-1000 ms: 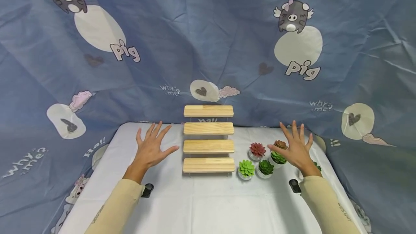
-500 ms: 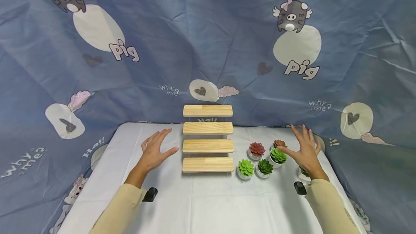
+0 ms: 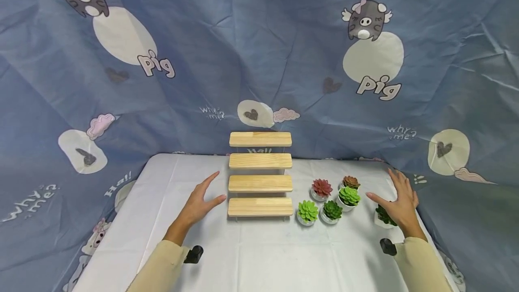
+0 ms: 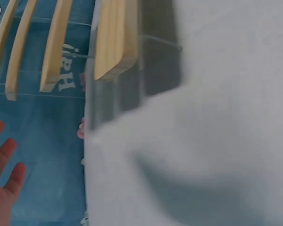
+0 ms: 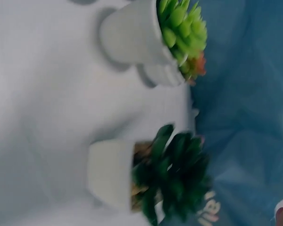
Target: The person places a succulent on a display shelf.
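My left hand [image 3: 195,206] hovers left of a stepped wooden rack [image 3: 260,184], thumb and fingers spread apart and holding nothing. In the left wrist view its fingers [image 4: 4,157] show at the lower left, apart from the rack's planks [image 4: 115,42]. Over on the right, my right hand [image 3: 399,204] is beside and partly over a dark green potted succulent [image 3: 384,215], its thumb held away from the fingers. The right wrist view shows that succulent's white square pot [image 5: 108,174] standing on the cloth, with no fingers around it.
Between rack and right hand stand several potted succulents: red [image 3: 321,188], brown [image 3: 350,182], bright green [image 3: 348,196], light green [image 3: 307,212] and dark green [image 3: 332,211]. White cloth [image 3: 267,256] covers the table. A blue printed curtain [image 3: 259,57] hangs behind and at both sides.
My right hand has moved right and nearer, from over the grouped succulents to the lone dark green one. My left hand has shifted slightly nearer and turned, its fingers closer together.
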